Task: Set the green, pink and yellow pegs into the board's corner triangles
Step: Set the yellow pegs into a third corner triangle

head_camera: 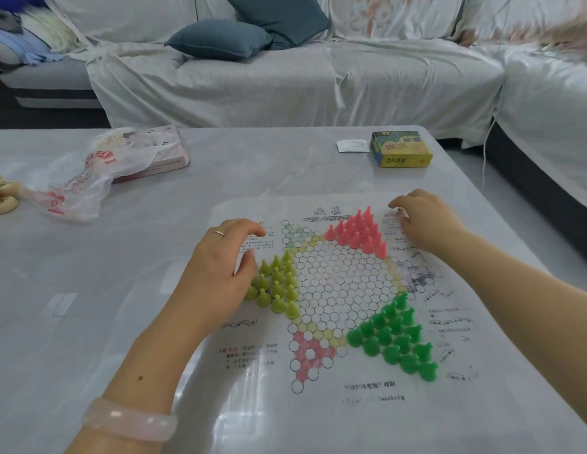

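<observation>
A thin plastic checkers board (344, 283) printed with a star of circles lies flat on the table. Pink pegs (359, 231) fill its far triangle, yellow-green pegs (277, 286) fill the left one, and green pegs (395, 335) fill the near right one. My left hand (217, 273) rests on the sheet at the left edge of the yellow pegs, fingers curled and apart, holding nothing that I can see. My right hand (423, 221) lies curled on the sheet's far right corner, just right of the pink pegs; something small and pale shows at its fingertips.
A yellow-green game box (400, 149) and a paper slip (351, 145) sit at the table's far right. A crumpled plastic bag (82, 178) lies over a pink box (161, 152) at far left. A covered sofa (285, 70) stands behind the table.
</observation>
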{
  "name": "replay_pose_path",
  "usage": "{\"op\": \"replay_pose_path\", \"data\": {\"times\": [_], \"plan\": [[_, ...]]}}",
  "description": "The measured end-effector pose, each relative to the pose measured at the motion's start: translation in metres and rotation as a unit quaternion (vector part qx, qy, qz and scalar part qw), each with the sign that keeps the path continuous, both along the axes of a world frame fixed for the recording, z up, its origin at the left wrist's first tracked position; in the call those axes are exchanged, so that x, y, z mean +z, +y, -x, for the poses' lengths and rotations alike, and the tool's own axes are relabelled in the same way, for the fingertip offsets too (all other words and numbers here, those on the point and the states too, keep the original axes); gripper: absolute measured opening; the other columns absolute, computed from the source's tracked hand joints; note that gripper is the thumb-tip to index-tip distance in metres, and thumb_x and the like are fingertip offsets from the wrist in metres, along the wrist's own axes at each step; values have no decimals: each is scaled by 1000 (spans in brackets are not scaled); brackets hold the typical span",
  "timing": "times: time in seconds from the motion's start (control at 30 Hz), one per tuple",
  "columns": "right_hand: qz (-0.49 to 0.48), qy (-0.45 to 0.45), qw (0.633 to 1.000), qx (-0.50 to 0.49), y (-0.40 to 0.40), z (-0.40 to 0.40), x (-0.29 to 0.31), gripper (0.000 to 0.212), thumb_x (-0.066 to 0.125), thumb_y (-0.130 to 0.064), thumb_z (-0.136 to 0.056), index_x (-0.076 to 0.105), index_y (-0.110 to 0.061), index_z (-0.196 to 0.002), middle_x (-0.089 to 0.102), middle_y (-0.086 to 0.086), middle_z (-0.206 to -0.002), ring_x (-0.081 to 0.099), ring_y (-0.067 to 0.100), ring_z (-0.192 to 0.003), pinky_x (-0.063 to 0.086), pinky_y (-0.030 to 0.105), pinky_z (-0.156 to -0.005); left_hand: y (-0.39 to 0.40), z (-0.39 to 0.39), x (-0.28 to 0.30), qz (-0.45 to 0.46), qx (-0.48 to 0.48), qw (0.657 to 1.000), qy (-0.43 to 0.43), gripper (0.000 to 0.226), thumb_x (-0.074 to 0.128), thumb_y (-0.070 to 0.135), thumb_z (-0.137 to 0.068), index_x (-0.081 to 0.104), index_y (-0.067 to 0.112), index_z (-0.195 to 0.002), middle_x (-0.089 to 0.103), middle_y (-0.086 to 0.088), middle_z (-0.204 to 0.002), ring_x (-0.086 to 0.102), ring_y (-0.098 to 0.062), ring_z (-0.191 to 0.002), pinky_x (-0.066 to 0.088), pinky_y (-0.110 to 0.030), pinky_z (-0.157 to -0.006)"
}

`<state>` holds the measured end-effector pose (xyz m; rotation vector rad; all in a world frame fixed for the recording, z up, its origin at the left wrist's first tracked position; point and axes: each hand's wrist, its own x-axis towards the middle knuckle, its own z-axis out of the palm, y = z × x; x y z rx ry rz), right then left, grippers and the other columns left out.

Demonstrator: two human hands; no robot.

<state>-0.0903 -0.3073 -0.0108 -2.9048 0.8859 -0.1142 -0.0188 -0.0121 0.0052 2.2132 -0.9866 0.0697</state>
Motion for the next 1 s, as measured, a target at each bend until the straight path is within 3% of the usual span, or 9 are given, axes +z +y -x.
{"op": "replay_pose_path", "data": {"times": [0.2, 0.3, 0.4, 0.5, 0.6, 0.77, 1.0], "plan": [[7, -26, 1000, -16, -3, -2, -3, 24, 43, -8, -90, 60, -12, -107, 54, 13, -109, 52, 32, -99, 43, 37, -78, 2, -1, -1, -7, -4, 1000, 0, 28, 43, 7, -91, 54, 23, -111, 45, 19, -112, 37, 2, -108, 19, 10, -80], [-38, -111, 993, -15, 7, 4, 9, 21, 45, -9, -89, 61, -12, -102, 57, 12, -105, 54, 27, -92, 40, 31, -74, 2, -2, -1, -7, -8, 1000, -5, 28, 44, 7, -91, 54, 22, -111, 45, 18, -112, 38, 1, -108, 19, 10, -80], [-78, -183, 978, 60, 39, 19, 33, 18, 48, -14, -89, 63, -18, -99, 60, 0, -95, 56, 15, -81, 42, 25, -72, 1, -1, 0, -7, -11, 1000, -2, 27, 44, 7, -91, 55, 21, -112, 45, 18, -113, 38, 1, -109, 18, 10, -81], [-124, -72, 970, 196, 82, 39, 46, 19, 46, -21, -91, 63, -21, -101, 56, -14, -90, 51, -2, -73, 39, 10, -70, 0, 2, 0, -5, -16, 1000, -1, 27, 44, 7, -91, 55, 20, -112, 45, 17, -114, 38, 1, -110, 19, 9, -82], [-91, 34, 961, 258, 102, 45, 34, 25, 43, -28, -93, 62, -24, -109, 54, -16, -100, 46, 0, -82, 41, 16, -83, -1, 6, 0, -1, -19, 1000, 3, 28, 43, 7, -91, 55, 21, -112, 45, 18, -115, 38, 2, -111, 19, 10, -82], [-62, 16, 969, 239, 110, 46, 16, 27, 40, -32, -93, 61, -27, -110, 55, -6, -109, 51, 11, -100, 48, 33, -87, -2, 9, 1, 2, -25, 1000, -1, 28, 42, 9, -92, 54, 22, -113, 43, 19, -115, 36, 3, -109, 19, 11, -81], [-86, 9, 968, 235, 108, 53, 15, 29, 39, -32, -94, 56, -33, -118, 56, -7, -114, 50, 9, -103, 45, 30, -90, 0, 8, -1, 1, -13, 1000, 7, 28, 43, 9, -92, 55, 21, -113, 43, 19, -115, 36, 3, -110, 21, 8, -83]]}}
